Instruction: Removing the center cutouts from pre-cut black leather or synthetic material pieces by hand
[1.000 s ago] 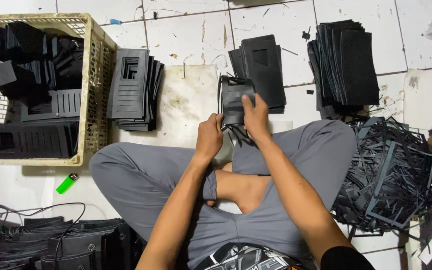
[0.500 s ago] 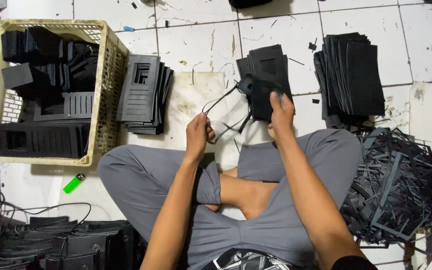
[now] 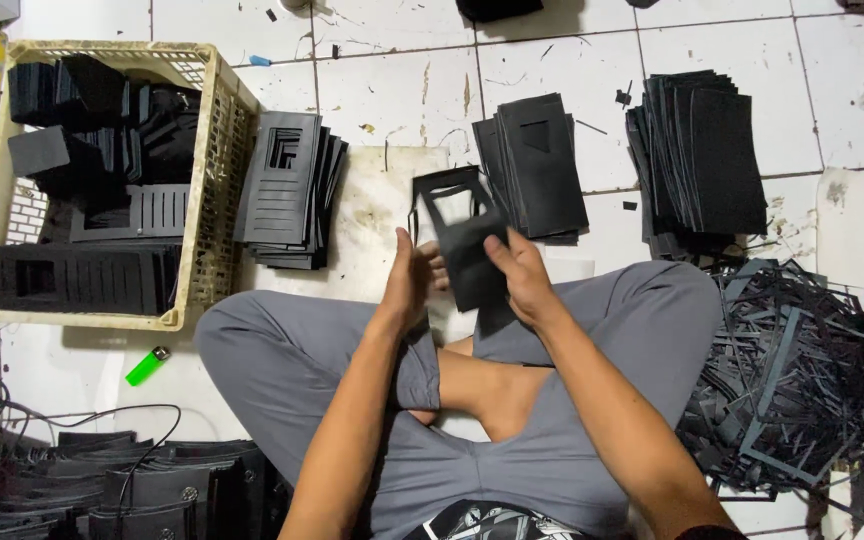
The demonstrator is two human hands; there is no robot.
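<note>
Black flat die-cut sheet point(image 3: 464, 240) with a rectangular window near its upper end is held upright-tilted above the person's crossed legs, over a pale, stained board point(image 3: 372, 215) on the white tiled floor point(image 3: 392, 80).

Left hand point(image 3: 410, 280): closed on the sheet's left edge, fingers curled behind it.

Right hand point(image 3: 520, 272): grasping the sheet's lower right part, thumb on the front face.

Surroundings:
- Stack of black cut sheets point(image 3: 540, 165) lies just beyond the held sheet, near its upper right corner.
- Taller stack of plain black sheets point(image 3: 702, 160) lies farther right, well apart from the hands.
- Heap of black offcut frames and strips point(image 3: 792, 380) lies beside the right knee.
- Stack of slotted black sheets point(image 3: 287, 190) lies on the left, touching the side of a cream plastic lattice crate point(image 3: 212, 180), which contains more black pieces.
- Green lighter point(image 3: 147, 366) lies on the floor near the left knee, below the crate.
- Black folded pieces point(image 3: 132, 485) are piled at the lower left corner.
</note>
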